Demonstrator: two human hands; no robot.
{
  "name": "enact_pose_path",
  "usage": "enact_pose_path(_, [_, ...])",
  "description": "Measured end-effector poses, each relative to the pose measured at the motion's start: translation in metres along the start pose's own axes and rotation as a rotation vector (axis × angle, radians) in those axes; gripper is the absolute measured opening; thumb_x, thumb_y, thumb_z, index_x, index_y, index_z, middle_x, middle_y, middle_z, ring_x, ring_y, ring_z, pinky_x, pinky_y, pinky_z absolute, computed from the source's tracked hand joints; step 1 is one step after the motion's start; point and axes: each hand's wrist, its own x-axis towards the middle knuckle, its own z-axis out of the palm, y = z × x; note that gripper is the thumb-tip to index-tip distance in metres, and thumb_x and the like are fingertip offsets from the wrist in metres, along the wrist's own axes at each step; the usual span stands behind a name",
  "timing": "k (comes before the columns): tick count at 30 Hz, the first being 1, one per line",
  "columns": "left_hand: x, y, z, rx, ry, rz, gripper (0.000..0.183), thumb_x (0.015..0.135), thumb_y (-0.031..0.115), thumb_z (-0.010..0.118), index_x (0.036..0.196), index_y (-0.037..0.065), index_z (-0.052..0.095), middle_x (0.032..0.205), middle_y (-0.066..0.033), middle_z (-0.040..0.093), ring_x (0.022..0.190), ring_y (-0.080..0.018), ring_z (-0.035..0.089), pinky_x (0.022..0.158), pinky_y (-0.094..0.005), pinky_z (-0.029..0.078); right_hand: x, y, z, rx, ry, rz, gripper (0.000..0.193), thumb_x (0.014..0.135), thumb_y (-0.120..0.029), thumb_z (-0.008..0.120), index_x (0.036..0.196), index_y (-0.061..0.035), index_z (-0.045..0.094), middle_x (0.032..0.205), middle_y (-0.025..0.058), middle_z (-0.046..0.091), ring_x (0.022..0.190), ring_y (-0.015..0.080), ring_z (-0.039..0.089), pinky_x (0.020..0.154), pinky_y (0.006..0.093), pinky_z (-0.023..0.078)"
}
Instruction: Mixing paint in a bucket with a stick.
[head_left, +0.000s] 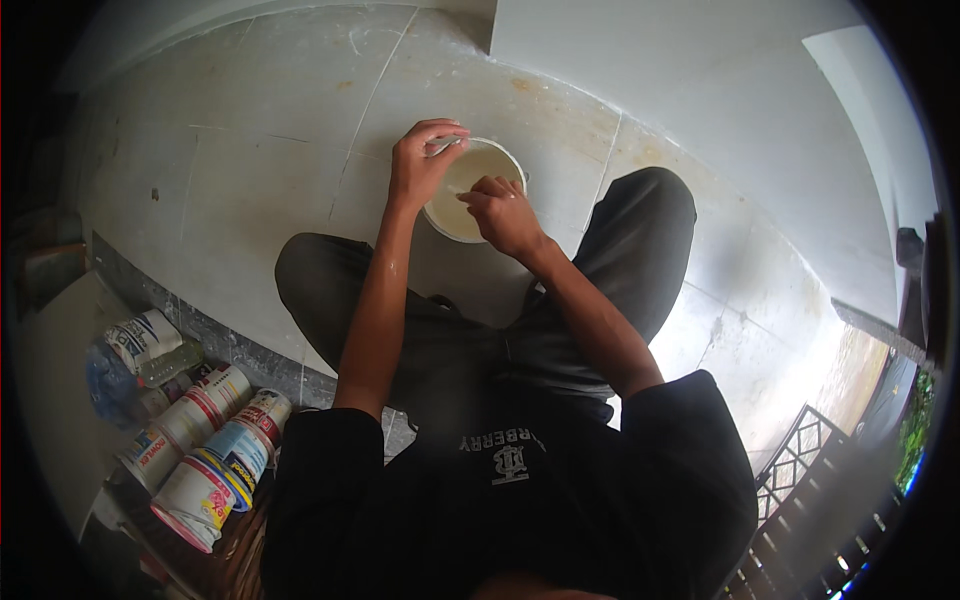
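A round white bucket stands on the floor between my bent knees, with cloudy, pale yellowish liquid inside. At its far left edge is my left hand, its thumb and fingers curved together around the rim. My right hand reaches over the near right side of the bucket, fingers closed and pointing inward above the liquid. Something small and pale shows by the right fingertips, but its kind is too unclear to tell. The palm side of the right hand is hidden.
Grey floor tiles surround the bucket. Several used paint tubs lie at the lower left, near a clear plastic bottle. A pale wall rises at the far right, and a dark metal grille is at the lower right.
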Motion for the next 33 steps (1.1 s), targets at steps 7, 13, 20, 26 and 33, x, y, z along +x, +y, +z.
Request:
enact_pose_path(7, [0.000,-0.006,-0.008,0.031,0.185,0.115,0.014,0.072,0.014,0.078,0.083,0.007,0.072,0.097,-0.0060,0.064,0.087,-0.0169,0.063,0.069,-0.0306,0.051,0.011,0.012,-0.022,0.191,0.103,0.094,0.023,0.075,-0.001,0.063,0.097,-0.0059,0.069,0.092,0.0131,0.063,0.088,0.0327,0.060,0.077,0.0427,0.048])
enact_pose_path(13, [-0.004,-0.009,-0.009,-0.042,0.259,0.029,0.021,0.068,0.008,0.080,0.083,0.005,0.066,0.090,-0.0054,0.065,0.082,-0.0158,0.063,0.067,-0.0304,0.050,0.013,0.012,-0.027,0.299,0.106,0.205,0.022,0.078,-0.001,0.063,0.098,-0.0042,0.068,0.091,0.0147,0.064,0.088,0.0335,0.061,0.079,0.0401,0.050])
enact_pose_path(20, [-0.003,0.001,-0.017,0.104,0.272,-0.067,0.025,0.071,0.010,0.079,0.091,0.006,0.064,0.098,-0.0043,0.066,0.087,-0.0144,0.060,0.070,-0.0292,0.048,0.015,0.021,-0.030,0.275,0.060,0.238,0.018,0.079,-0.002,0.063,0.096,-0.0027,0.069,0.095,0.0169,0.066,0.085,0.0327,0.064,0.075,0.0385,0.052])
enact_pose_path(26, [-0.002,0.004,-0.020,0.033,0.289,-0.071,0.032,0.070,0.014,0.079,0.098,0.007,0.063,0.100,-0.0021,0.066,0.090,-0.0146,0.058,0.073,-0.0302,0.048,0.013,0.035,0.002,0.274,-0.108,0.253,0.018,0.078,-0.006,0.066,0.095,-0.0013,0.069,0.095,0.0176,0.067,0.084,0.0337,0.066,0.077,0.0388,0.052])
enact_pose_path(33, [-0.007,0.003,-0.026,0.009,0.320,-0.048,0.034,0.069,0.018,0.081,0.097,0.008,0.064,0.097,-0.0021,0.066,0.088,-0.0151,0.059,0.072,-0.0300,0.048,0.017,0.037,0.024,0.240,-0.156,0.236,0.018,0.078,-0.006,0.066,0.094,-0.0015,0.070,0.095,0.0190,0.067,0.088,0.0333,0.066,0.081,0.0388,0.052])
